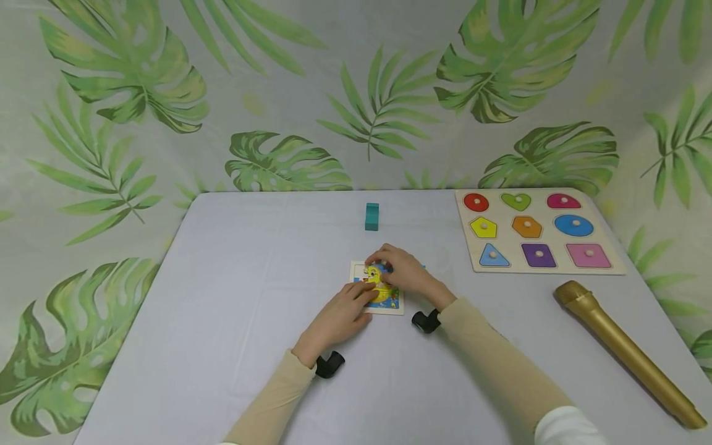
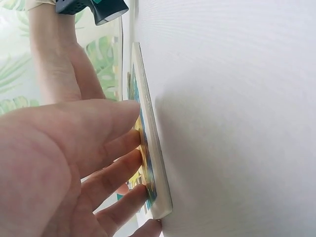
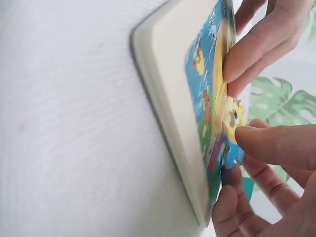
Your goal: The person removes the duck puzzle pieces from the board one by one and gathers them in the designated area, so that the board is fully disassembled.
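A small jigsaw puzzle board (image 1: 395, 310) with a yellow duck picture on blue lies flat near the middle of the table. My right hand (image 1: 407, 272) is over its upper right part. In the right wrist view that hand pinches a yellow-and-blue puzzle piece (image 3: 233, 152) between thumb and fingers, tilted up from the board. My left hand (image 1: 340, 313) rests on the board from the lower left. Its fairly straight fingers (image 2: 121, 165) touch the picture and the near edge in the left wrist view.
A teal block (image 1: 372, 217) stands beyond the puzzle. At the right back lies a wooden shape board (image 1: 503, 246) with several coloured knobbed shapes, and a gold microphone (image 1: 628, 352) lies in front of it. A leaf-patterned cloth (image 1: 289, 93) hangs behind the table.
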### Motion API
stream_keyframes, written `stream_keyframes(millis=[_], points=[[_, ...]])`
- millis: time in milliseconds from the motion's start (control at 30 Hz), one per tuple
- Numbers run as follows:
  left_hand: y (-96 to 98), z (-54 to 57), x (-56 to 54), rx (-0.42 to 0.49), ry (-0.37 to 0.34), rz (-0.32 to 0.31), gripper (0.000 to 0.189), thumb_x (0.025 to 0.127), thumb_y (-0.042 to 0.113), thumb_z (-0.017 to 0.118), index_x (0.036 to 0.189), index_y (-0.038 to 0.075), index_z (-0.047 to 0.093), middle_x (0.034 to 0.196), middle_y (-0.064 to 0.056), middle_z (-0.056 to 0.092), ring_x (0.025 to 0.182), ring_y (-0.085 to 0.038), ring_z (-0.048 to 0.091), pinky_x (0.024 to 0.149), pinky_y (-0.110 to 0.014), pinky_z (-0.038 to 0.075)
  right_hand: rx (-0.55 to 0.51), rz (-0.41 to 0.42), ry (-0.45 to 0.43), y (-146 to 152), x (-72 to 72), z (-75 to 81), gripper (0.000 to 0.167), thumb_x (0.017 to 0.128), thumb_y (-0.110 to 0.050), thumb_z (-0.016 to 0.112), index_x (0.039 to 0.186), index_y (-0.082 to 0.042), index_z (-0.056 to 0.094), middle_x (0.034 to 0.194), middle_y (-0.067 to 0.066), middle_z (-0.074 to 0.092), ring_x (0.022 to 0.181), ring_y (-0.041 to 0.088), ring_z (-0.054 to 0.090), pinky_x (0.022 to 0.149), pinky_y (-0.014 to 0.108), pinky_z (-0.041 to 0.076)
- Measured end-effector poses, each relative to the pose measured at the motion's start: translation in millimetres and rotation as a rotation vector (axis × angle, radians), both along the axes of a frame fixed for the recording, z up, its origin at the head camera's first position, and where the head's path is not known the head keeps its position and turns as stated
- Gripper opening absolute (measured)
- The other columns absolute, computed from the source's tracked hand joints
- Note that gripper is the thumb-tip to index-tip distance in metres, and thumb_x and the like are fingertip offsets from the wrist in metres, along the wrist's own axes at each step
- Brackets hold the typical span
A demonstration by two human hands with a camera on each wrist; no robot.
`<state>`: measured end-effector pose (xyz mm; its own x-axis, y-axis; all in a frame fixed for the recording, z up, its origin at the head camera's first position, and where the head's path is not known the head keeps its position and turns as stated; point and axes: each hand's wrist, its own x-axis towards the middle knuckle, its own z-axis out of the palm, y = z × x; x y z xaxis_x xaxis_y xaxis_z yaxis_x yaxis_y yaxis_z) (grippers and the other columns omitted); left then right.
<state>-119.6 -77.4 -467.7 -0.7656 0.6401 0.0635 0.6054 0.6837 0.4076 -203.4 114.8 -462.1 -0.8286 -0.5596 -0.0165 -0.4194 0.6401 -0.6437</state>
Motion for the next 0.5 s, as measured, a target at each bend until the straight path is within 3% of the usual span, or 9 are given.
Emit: stream_keyframes(millis=[300,500], points=[[-0.1,-1.1,0.2,0.018,-0.002,0.001,0.043,0.094,0.015,0.061,0.134,0.001,0.053,0.141,-0.013,0.045,0.13,-0.03,0.039,0.106,-0.04,0.034,-0.098,0.006,-0.049,3.8,-2.9,-3.2,0.034,0.087,0.007,0.057,0.116,-0.008,0.065,0.103,0.007,0.061,0.084,0.02,0.053,0.076,0.033,0.047],[0.2,-0.6,0.1,0.013,-0.006,0.004,0.043,0.095,0.016,0.061,0.134,0.001,0.053,0.141,-0.013,0.045,0.13,-0.031,0.039,0.106,-0.04,0.034,-0.138,-0.048,-0.09,2.4,-8.2,-6.5,0.027,0.091,0.004,0.056,0.111,-0.011,0.065,0.096,0.006,0.062,0.082,0.021,0.052,0.075,0.032,0.045]])
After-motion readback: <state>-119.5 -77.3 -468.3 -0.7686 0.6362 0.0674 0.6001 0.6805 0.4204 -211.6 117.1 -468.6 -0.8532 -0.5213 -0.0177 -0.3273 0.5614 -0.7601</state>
